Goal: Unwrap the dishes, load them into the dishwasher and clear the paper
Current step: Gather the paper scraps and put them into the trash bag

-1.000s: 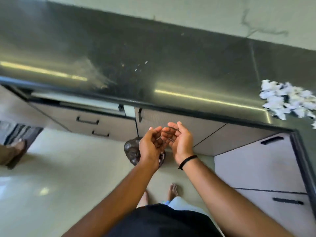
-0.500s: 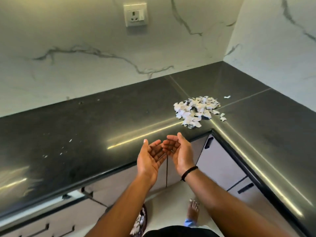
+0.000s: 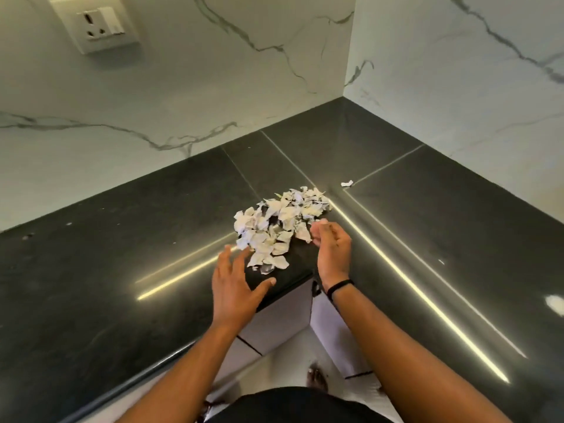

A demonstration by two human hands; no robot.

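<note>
While bracketed by both hands at the inner corner of the glossy black stone countertop (image 3: 122, 239), lies heaped as a loose pile of torn white paper scraps (image 3: 279, 221). Runs with its long axis from near left to far right, following the diagonal seam toward the marble-patterned white wall (image 3: 183, 102). Sits just beyond the left hand (image 3: 235, 288), off the fingertips toward the far right, with the near-left end of the heap closest to those fingers. Shows that hand spread wide, fingers straight, thumb out over the counter edge, holding nothing. Shows the right hand (image 3: 331, 248) at the pile's right flank, palm turned inward, fingers loosely curled; appears to touch the nearest scraps at the fingertips, though cannot tell whether any scrap is actually pinched. Judged from this: right hand nearer to the paper, left hand placed to sweep in from the near left, so likely calls for closing both palms toward each other across the short axis. Leaves one small stray white scrap (image 3: 346, 183) well apart at far right, outside both hands' reach of the scoop.
</note>
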